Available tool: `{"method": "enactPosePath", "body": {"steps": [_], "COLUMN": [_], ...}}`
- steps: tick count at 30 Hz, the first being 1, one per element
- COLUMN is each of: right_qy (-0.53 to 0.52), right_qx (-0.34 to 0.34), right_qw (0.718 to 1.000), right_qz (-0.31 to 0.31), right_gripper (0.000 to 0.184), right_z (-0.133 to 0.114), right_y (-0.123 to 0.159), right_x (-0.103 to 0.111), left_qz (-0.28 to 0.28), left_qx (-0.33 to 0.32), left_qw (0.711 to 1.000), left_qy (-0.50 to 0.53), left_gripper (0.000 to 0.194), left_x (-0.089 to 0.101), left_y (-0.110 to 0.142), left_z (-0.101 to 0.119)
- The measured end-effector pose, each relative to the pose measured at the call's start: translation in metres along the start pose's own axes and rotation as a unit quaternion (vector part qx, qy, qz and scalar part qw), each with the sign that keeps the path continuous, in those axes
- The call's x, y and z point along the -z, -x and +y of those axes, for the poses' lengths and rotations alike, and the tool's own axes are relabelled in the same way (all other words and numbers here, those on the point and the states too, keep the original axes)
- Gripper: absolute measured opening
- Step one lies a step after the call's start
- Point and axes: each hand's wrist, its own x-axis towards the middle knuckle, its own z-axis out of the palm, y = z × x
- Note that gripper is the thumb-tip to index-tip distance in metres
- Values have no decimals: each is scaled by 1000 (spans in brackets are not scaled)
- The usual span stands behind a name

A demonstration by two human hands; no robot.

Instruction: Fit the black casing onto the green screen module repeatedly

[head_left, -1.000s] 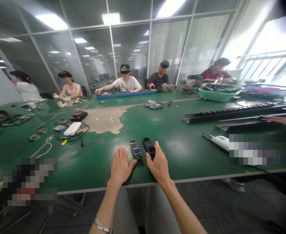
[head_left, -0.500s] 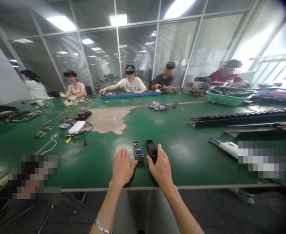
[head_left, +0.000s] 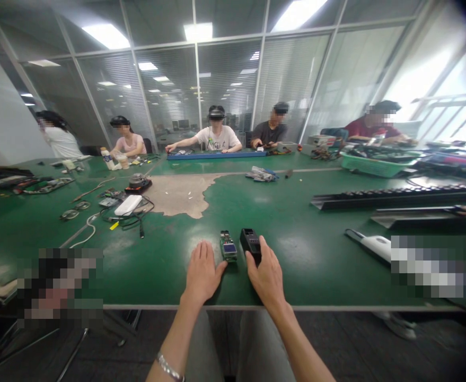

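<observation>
My left hand (head_left: 203,268) lies palm down on the green table, its fingers stretched out and holding nothing. The tip of its thumb comes close to a small green circuit board with a dark display (head_left: 228,247). Right of the board is a black plastic case (head_left: 250,243), long and boxy, with openings at its far end. My right hand (head_left: 267,271) is around the near end of this case, thumb along the left side and fingers along the right. That near end is partly hidden by the hand. Board and case lie side by side, a small gap between them.
A white power bank (head_left: 128,205) lies among cables at the left. Black metal rails (head_left: 395,197) and a white handheld device (head_left: 376,244) are at the right. Gloves (head_left: 261,174) and a green basket (head_left: 376,165) lie farther back. Several people sit across the table.
The whole view has shifted slightly, so things appear a little farther right. Both hands keep nearly the same places beside the board and on the case.
</observation>
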Motion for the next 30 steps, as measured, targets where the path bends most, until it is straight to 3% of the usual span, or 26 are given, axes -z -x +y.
{"method": "enactPosePath", "body": {"steps": [4,13,21,30], "right_qy": [-44,-52,-3,16], "right_qx": [-40,13,41,40], "right_qw": [998,999,999,999], "right_qz": [27,1,-21,-32], "right_gripper": [64,62,61,61], "right_z": [-19,-68,-79,-75], "right_y": [-8,-16,-14,-5], "right_x": [10,1,-12,-23], "left_qz": [-6,-1,-4,-2], "left_qx": [9,-2,-2,-3], "left_qw": [1000,1000,1000,1000], "left_qy": [-4,2,-4,3], "left_gripper": [69,65,57,56], "left_x": [0,-1,1,1], "left_y": [-1,-1,0,0], "left_z": [2,-1,-1,-3]}}
